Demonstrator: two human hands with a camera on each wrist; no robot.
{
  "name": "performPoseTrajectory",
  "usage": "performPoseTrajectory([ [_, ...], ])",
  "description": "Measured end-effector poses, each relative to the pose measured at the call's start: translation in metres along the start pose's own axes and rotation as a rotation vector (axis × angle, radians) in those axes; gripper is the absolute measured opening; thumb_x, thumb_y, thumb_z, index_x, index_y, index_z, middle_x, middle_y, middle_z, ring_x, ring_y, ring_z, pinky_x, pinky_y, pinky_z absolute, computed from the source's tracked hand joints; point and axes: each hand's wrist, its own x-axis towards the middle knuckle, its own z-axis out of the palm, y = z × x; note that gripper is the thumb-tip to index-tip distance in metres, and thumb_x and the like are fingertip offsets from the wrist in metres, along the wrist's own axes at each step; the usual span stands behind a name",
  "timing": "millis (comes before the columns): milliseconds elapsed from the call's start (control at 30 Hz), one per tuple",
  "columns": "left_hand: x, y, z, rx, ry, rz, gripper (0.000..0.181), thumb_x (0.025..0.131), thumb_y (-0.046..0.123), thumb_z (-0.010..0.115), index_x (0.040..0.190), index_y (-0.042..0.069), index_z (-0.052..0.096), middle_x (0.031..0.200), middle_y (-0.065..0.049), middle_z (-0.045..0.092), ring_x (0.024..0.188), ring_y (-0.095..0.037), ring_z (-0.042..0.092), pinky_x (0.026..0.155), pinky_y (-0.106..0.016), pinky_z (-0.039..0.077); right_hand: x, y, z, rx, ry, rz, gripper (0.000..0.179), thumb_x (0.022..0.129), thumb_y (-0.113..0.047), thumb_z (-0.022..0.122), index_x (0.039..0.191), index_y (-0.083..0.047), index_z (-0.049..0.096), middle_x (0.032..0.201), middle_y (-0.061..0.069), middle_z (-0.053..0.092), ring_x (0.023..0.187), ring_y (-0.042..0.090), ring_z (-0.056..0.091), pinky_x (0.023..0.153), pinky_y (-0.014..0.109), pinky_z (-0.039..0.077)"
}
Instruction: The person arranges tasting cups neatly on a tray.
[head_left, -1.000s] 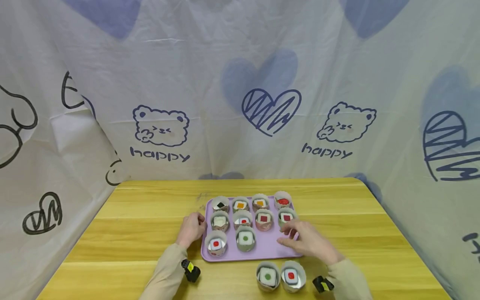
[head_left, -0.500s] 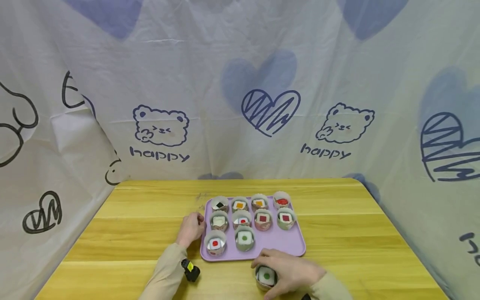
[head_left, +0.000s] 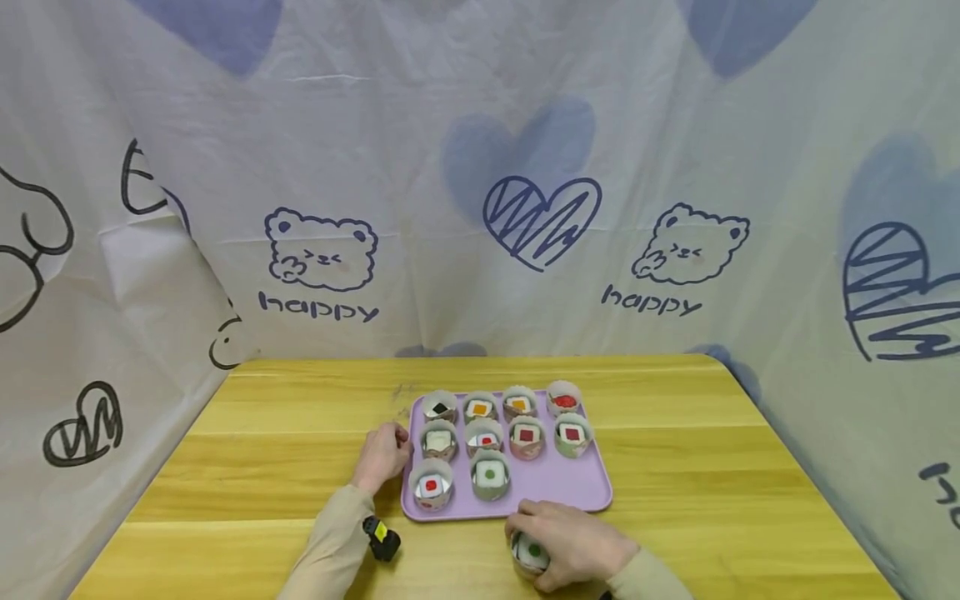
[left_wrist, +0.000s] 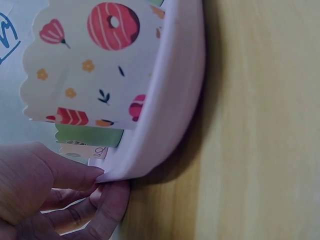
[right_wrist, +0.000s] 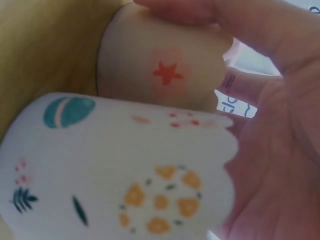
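Observation:
My left hand (head_left: 381, 457) pinches the left rim of a lilac tray (head_left: 558, 492), thumb above and fingers below in the left wrist view. In front of the tray, my right hand (head_left: 576, 543) curls its thumb and fingers round a paper baking cup (head_left: 522, 568) holding a white square piece with a green dot (head_left: 533, 551). The right wrist view shows this cup with a red star (right_wrist: 166, 74). Beside it and nearer that camera stands a white patterned baking cup (right_wrist: 100, 160), hidden under the hand in the head view.
Several baking cups stand in rows on the tray, among them one with a green-dotted piece (head_left: 491, 474) and one with a red-centred piece (head_left: 431, 486). Bare tray shows at its front right. The wooden table (head_left: 712, 467) meets a printed cloth backdrop (head_left: 465, 292).
My right hand has left the tray's right side, come down toward me and closed round the green-dotted cup. It now covers the cup beside that one. My left hand stays at the rim.

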Motion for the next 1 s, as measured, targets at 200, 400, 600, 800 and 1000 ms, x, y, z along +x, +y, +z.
performPoseTrajectory([
  [200, 0.0, 0.0, -0.002, -0.013, -0.016, -0.012, 0.015, 0.088, 0.003, 0.061, 0.099, -0.005, 0.068, 0.096, -0.019, 0.072, 0.082, -0.024, 0.065, 0.074, -0.035, 0.056, 0.001, -0.002, 0.0, -0.028, 0.013, -0.004, 0.057, 0.066, -0.023, 0.087, 0.116, -0.026, 0.061, 0.11, -0.012, 0.059, 0.097, 0.004, 0.057, 0.092, 0.029, 0.053],
  [400, 0.001, 0.0, -0.002, -0.009, -0.012, -0.006, 0.015, 0.088, 0.003, 0.061, 0.098, -0.005, 0.068, 0.094, -0.019, 0.071, 0.083, -0.025, 0.065, 0.075, -0.036, 0.056, 0.001, -0.002, -0.001, -0.038, 0.025, -0.005, 0.057, 0.066, -0.023, 0.087, 0.117, -0.024, 0.062, 0.109, -0.012, 0.059, 0.096, 0.004, 0.056, 0.092, 0.029, 0.052],
  [600, 0.001, 0.0, -0.002, -0.006, -0.024, -0.017, 0.015, 0.089, 0.004, 0.061, 0.099, -0.005, 0.068, 0.095, -0.018, 0.071, 0.082, -0.024, 0.065, 0.074, -0.035, 0.056, 0.0, -0.004, -0.006, -0.016, 0.047, -0.014, 0.057, 0.067, -0.024, 0.086, 0.118, -0.022, 0.062, 0.108, -0.011, 0.06, 0.095, 0.004, 0.056, 0.091, 0.028, 0.053],
  [800, 0.0, 0.0, -0.003, -0.005, -0.015, -0.024, 0.016, 0.089, 0.005, 0.061, 0.099, -0.005, 0.068, 0.096, -0.02, 0.071, 0.084, -0.026, 0.065, 0.077, -0.038, 0.056, -0.001, -0.005, -0.015, 0.001, 0.099, -0.034, 0.055, 0.066, -0.021, 0.084, 0.116, -0.02, 0.063, 0.104, -0.012, 0.058, 0.094, 0.002, 0.056, 0.089, 0.026, 0.053],
  [1000, 0.001, -0.001, -0.001, 0.006, -0.023, -0.026, 0.013, 0.089, 0.006, 0.062, 0.097, -0.003, 0.068, 0.093, -0.016, 0.071, 0.081, -0.023, 0.063, 0.073, -0.034, 0.054, -0.001, -0.004, -0.026, -0.055, 0.15, -0.057, 0.055, 0.065, -0.02, 0.085, 0.116, -0.017, 0.063, 0.105, -0.009, 0.06, 0.094, 0.005, 0.057, 0.089, 0.025, 0.053],
])
